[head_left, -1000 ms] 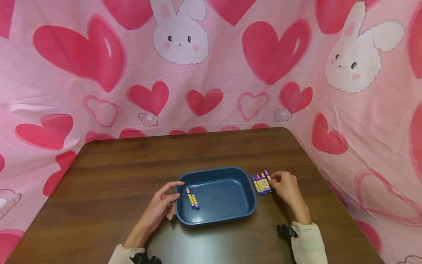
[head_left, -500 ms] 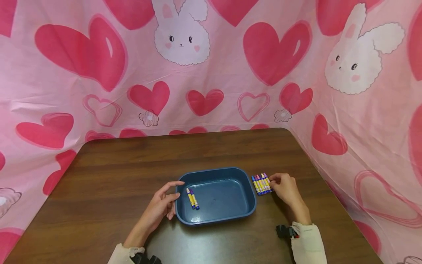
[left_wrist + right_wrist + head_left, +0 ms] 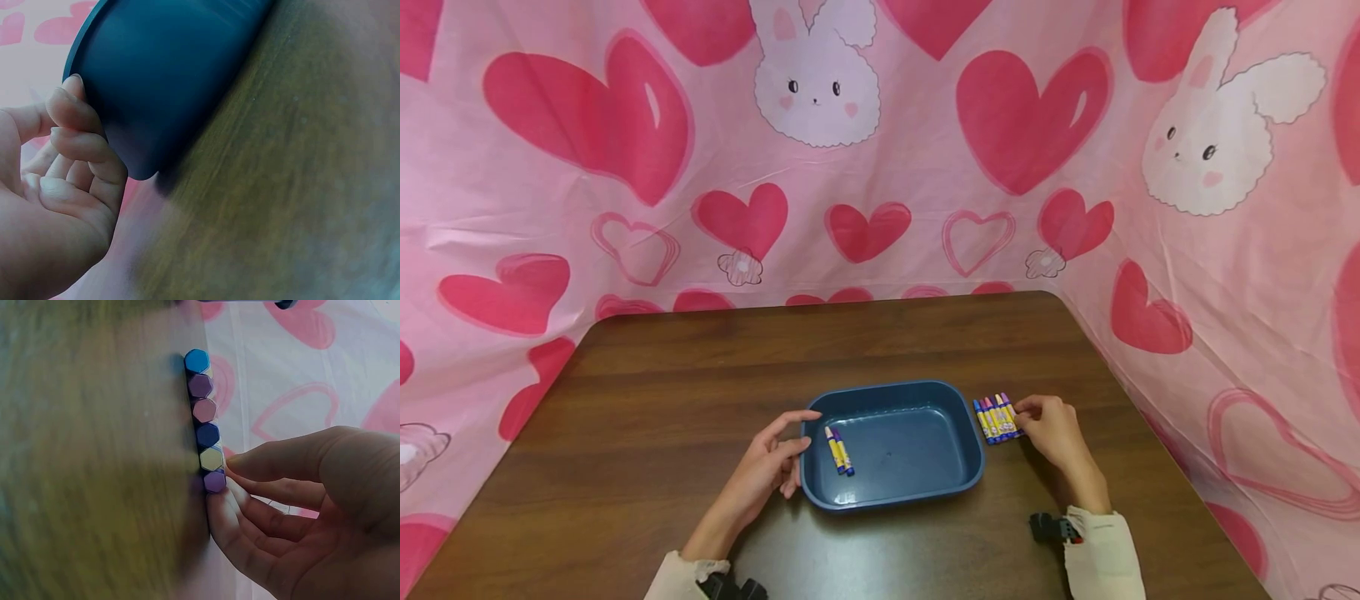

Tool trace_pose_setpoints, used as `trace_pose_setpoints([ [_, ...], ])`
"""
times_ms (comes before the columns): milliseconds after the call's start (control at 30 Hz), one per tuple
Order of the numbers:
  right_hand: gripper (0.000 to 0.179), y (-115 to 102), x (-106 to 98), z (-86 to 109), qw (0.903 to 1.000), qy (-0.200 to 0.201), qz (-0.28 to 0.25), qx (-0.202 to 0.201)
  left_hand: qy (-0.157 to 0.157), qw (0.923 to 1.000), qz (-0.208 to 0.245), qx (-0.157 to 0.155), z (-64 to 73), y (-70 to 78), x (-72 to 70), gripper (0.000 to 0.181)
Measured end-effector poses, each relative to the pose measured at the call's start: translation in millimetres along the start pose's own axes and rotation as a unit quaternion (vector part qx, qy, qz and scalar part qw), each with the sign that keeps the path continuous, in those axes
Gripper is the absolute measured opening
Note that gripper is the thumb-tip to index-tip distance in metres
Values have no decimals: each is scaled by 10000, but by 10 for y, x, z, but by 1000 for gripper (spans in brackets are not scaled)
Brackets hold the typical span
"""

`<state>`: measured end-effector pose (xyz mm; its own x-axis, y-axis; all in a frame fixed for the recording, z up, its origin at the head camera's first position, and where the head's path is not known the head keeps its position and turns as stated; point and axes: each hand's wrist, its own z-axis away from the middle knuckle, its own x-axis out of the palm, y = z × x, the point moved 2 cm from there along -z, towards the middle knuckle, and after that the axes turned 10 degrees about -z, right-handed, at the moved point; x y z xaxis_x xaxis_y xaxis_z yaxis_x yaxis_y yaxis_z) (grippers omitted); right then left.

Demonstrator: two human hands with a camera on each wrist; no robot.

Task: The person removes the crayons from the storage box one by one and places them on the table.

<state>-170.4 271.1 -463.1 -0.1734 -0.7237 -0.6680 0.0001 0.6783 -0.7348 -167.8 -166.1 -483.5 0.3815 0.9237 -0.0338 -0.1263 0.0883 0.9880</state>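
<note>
A dark blue rectangular tray (image 3: pixel 902 454) sits mid-table, and two yellow-wrapped crayons (image 3: pixel 835 452) lie side by side at its left end. My left hand (image 3: pixel 765 462) holds the tray's left rim, index finger over the edge and thumb against it; other fingers curl below, as the left wrist view shows. Right of the tray lies a tight row of several crayons (image 3: pixel 991 420). At that row's right end my right hand (image 3: pixel 1051 427) pinches a purple crayon (image 3: pixel 215 482) between thumb and fingers. Blue, dark purple, pink, navy and cream crayon ends line up beside it.
The brown wooden table (image 3: pixel 700 367) reaches back to a pink cloth (image 3: pixel 917 167) with hearts and rabbits, which also hangs along both sides. A black wrist camera (image 3: pixel 1051 527) is strapped near the right sleeve.
The purple crayon, earlier sticking out past the row's far end, has come toward me and left with my right hand, level with the others. My left hand and the tray keep their place.
</note>
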Motion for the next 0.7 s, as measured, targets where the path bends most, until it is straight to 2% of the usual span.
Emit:
trace_pose_setpoints([
  [367,10,-12,-8,4,9999,-125,5,80,-58,10000,22,51,-1,4,-4,44],
  [700,8,-58,-66,26,9996,223,131,-141,-56,10000,22,-66,-1,2,-1,43],
])
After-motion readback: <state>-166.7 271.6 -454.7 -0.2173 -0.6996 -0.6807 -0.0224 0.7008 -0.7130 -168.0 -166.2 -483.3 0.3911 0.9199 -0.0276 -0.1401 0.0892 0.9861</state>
